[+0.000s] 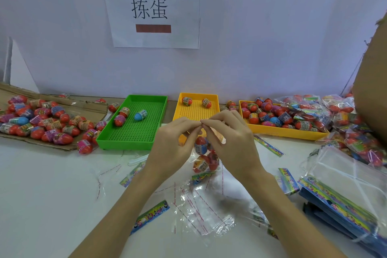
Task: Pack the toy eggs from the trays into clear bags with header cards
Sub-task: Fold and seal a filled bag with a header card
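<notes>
Both hands are raised above the white table [52,195], fingertips meeting over the near edge of the middle yellow tray [215,107]. The left hand [174,144] and the right hand [231,141] each pinch the top edge of a clear bag [204,156] between thumb and forefinger; the remaining fingers are curled loosely. The bag hangs between the palms and contains several toy eggs, red with printed wrappers; the exact count cannot be told. A header card [202,178] lies on the table just below the bag. The green tray [117,138], to the left, holds three eggs: two red ones and a blue egg [140,115]. The middle yellow tray holds two eggs near its far wall. A second yellow tray [282,133], to the right, is filled with eggs. Loose eggs are heaped on a cardboard sheet [41,144] at far left. Filled bags are piled at far right, beside a stack of empty bags [343,176] with header cards. Loose header cards and empty clear bags are scattered on the table near the forearms. A paper sign [184,6] is fixed to the wall behind.
</notes>
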